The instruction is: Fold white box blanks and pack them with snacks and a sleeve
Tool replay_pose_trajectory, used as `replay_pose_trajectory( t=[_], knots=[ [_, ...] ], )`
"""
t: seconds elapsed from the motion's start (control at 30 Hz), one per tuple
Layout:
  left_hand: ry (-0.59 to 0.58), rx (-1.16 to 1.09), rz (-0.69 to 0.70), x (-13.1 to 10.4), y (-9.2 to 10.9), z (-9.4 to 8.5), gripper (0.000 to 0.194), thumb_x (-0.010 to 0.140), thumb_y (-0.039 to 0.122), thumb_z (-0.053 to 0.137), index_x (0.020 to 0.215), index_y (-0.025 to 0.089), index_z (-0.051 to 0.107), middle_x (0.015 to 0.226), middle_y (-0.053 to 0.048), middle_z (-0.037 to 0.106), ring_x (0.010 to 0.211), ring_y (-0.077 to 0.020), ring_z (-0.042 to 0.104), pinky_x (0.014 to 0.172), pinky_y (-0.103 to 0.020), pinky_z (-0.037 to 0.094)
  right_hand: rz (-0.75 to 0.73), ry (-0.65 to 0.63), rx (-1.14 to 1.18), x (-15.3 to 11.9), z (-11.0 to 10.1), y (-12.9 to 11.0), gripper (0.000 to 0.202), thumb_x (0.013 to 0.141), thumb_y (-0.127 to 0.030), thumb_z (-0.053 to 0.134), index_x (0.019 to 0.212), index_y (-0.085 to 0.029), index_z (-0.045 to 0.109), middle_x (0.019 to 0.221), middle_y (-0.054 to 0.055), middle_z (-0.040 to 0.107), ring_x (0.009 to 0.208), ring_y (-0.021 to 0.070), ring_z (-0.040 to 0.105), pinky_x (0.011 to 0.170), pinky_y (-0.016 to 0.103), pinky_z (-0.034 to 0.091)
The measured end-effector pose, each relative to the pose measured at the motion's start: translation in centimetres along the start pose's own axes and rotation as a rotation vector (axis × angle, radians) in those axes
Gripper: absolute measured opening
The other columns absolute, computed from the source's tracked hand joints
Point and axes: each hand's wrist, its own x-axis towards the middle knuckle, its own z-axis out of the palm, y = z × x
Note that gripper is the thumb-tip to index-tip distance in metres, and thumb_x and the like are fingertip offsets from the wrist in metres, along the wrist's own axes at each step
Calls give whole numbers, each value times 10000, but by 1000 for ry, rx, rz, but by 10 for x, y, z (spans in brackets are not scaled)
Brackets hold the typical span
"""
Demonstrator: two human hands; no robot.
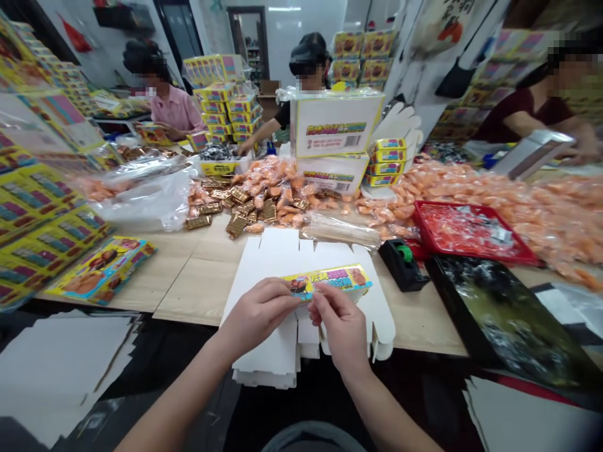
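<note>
Between my hands is a small yellow printed carton (346, 278), lying over a stack of flat white box blanks (264, 326) at the table's front edge. My left hand (266, 307) grips the carton's left end, thumb in front and fingers behind. Near the middle of its front side, my right hand (340, 320) has its thumb and forefinger pinched together; whatever is between them is too small to make out. Right of the blanks stands a black tape dispenser (402, 263) with a green core.
Orange wrapped pieces (282, 182) and gold packets (238, 223) are heaped behind the blanks. A red tray (475, 232) holds small clear packets. Printed boxes (42, 201) tower at left; white cartons (336, 125) stand at the back. Several co-workers (174, 107) sit around the table.
</note>
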Motion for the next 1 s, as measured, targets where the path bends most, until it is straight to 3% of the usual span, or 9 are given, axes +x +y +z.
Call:
replay_pose_trajectory(
  t=[0.13,0.33,0.5,0.6,0.7,0.77,0.87,1.0],
  knots=[
    [-31,-7,60,-3,-1,-3,235,909,78,555,1107,170,643,998,-78,674,1112,-194,593,962,-344,545,24,31,-73,-5,6,9,586,784,-462,720,1280,-163,630,662,-1,671,591,139,592,537,279,518],
    [-64,76,113,-6,-1,-6,357,944,142,487,1278,213,591,982,-81,628,1138,-215,584,945,-374,561,-13,60,-77,-7,10,14,621,798,-442,692,1320,-123,587,595,-36,585,596,141,577,567,286,515],
    [-54,77,-58,-1,8,0,313,959,188,493,1237,180,635,970,-92,607,1026,-203,611,873,-359,574,-3,-2,-74,-6,7,17,633,824,-419,665,1368,-131,516,638,-24,621,634,152,601,605,297,523],
    [-24,105,-219,8,15,4,243,959,215,508,1117,182,689,1106,-124,619,1024,-210,617,879,-385,566,-14,-50,-85,-7,0,23,627,851,-409,643,1396,-150,473,698,-4,659,692,167,630,647,308,529],
    [1,150,-366,17,17,9,157,898,300,635,982,179,689,1226,-144,625,1070,-264,614,898,-456,547,-52,-80,-130,-9,-6,28,576,886,-392,611,1400,-184,455,768,9,680,745,172,644,688,310,525],
    [1,144,-429,21,17,12,184,838,326,717,933,182,655,1132,-118,683,1035,-271,625,855,-437,551,-74,-94,-162,-8,-8,31,559,907,-376,587,1411,-193,430,784,9,680,760,173,647,708,312,522],
    [4,127,-412,21,17,17,191,827,286,731,946,191,615,987,-68,718,1006,-258,620,824,-400,548,-112,-99,-219,-6,-7,33,581,923,-355,559,1446,-187,373,812,19,690,783,181,656,729,320,524],
    [59,180,-306,15,16,23,211,844,242,691,1022,180,598,1071,-99,700,1073,-269,596,890,-435,540,-123,-75,-304,-9,-9,31,692,902,-329,572,1510,-183,274,879,30,725,796,185,667,750,325,528]
  ],
)
